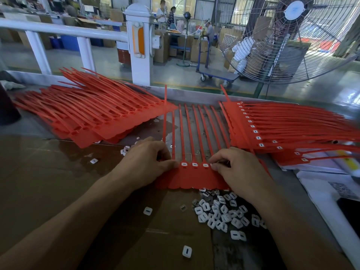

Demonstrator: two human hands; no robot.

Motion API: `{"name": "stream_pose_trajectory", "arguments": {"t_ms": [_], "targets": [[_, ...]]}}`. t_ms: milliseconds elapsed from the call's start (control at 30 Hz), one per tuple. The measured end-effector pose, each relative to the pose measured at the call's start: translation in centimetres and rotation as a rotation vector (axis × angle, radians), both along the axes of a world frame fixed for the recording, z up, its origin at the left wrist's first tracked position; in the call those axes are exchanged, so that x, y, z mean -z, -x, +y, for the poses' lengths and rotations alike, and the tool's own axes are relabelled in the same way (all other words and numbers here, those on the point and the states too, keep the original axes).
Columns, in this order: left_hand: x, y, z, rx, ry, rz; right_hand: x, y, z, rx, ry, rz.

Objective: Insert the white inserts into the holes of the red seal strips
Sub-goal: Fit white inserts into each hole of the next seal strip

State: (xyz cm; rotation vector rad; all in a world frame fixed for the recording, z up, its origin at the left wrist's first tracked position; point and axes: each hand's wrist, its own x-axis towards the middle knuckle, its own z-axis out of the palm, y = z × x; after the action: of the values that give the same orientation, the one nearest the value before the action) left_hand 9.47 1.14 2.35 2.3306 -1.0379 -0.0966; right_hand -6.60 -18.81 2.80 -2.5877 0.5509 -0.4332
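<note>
A red seal strip sheet (194,178) lies flat in front of me, its tails pointing away. Three white inserts (194,164) show seated in its row of holes. My left hand (144,160) rests on the sheet's left end with curled fingers, the thumb pressing near the leftmost visible insert. My right hand (235,168) pinches at the row's right part, fingertips on a hole; whatever it holds is hidden. A heap of loose white inserts (222,213) lies just below the sheet.
A stack of red strips with bare holes (93,114) lies at the left. A stack with inserts fitted (272,129) lies at the right, over white papers (327,190). Stray inserts (187,251) dot the cardboard. A large fan (292,36) stands beyond the table.
</note>
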Motion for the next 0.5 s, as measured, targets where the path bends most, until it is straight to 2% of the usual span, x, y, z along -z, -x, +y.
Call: {"name": "stream_pose_trajectory", "arguments": {"t_ms": [500], "targets": [[-0.01,-0.06,0.02,-0.004,-0.005,0.002,-0.27,-0.12,-0.75,-0.032,-0.009,0.009]]}}
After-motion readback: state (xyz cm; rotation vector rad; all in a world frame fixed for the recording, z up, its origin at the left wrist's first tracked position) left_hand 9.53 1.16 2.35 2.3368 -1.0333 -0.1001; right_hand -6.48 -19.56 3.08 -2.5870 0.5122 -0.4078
